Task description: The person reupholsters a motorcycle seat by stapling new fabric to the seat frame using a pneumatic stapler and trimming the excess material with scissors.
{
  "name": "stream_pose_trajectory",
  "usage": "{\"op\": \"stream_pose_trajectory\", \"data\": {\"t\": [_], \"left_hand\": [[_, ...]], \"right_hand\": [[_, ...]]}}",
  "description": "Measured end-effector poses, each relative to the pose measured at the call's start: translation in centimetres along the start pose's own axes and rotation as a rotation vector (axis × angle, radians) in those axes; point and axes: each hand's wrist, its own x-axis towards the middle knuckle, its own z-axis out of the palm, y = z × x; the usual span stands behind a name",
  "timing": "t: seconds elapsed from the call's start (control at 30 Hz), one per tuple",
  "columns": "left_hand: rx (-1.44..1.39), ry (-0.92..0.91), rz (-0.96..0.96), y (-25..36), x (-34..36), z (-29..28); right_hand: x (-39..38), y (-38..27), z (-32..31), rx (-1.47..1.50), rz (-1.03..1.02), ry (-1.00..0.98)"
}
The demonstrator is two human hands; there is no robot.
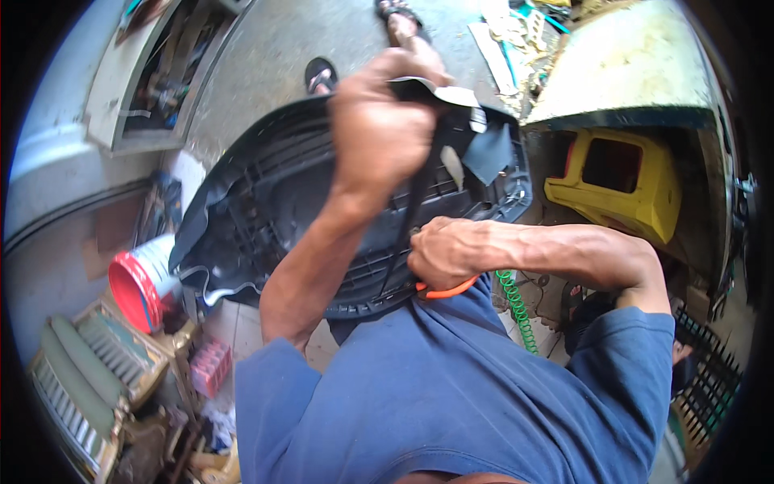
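Note:
A motorcycle seat lies upside down across my lap, its ribbed black plastic base [298, 194] facing up and a dark cover around its edge. My left hand [379, 133], blurred by motion, is a raised fist over the far side, closed on a black strap [421, 173] that runs taut down across the base. Low on the near edge, my right hand [447, 252] is closed around an orange-handled tool [448, 290]; the fingers hide its working end, so its kind is unclear. Pale and grey scraps of material [488, 157] show at the seat's right end.
A green coiled hose [516, 310] hangs to the right of my lap. Beyond it stands a yellow plastic shell [621, 181] under a pale worn bench [621, 64]. At left are a red-and-white bucket [137, 286] and a slatted chair [89, 379]. Sandalled feet [321, 74] rest ahead.

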Motion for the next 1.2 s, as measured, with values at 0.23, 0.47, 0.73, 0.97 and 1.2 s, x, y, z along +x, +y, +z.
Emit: {"op": "stream_pose_trajectory", "data": {"t": [0.23,0.47,0.73,0.97,1.2], "left_hand": [[-0.002,0.404,0.313,3.7,7.0,-6.4],[0.899,0.344,0.555,4.8,6.9,-2.3],[1.104,-0.508,0.514,-1.1,-3.6,6.5],[0.833,-0.302,0.583,-3.1,-3.2,5.6],[0.751,-0.076,0.404,-3.1,-4.7,6.6]], "right_hand": [[-0.3,-0.4,2.1,-0.070,-0.005,0.102],[-7.5,-0.5,0.4,0.037,0.262,0.447],[-20.8,1.9,2.4,0.354,0.780,0.501],[-23.6,5.5,2.5,0.675,0.644,0.579],[-21.3,6.2,-2.9,0.612,0.553,0.221]]}}
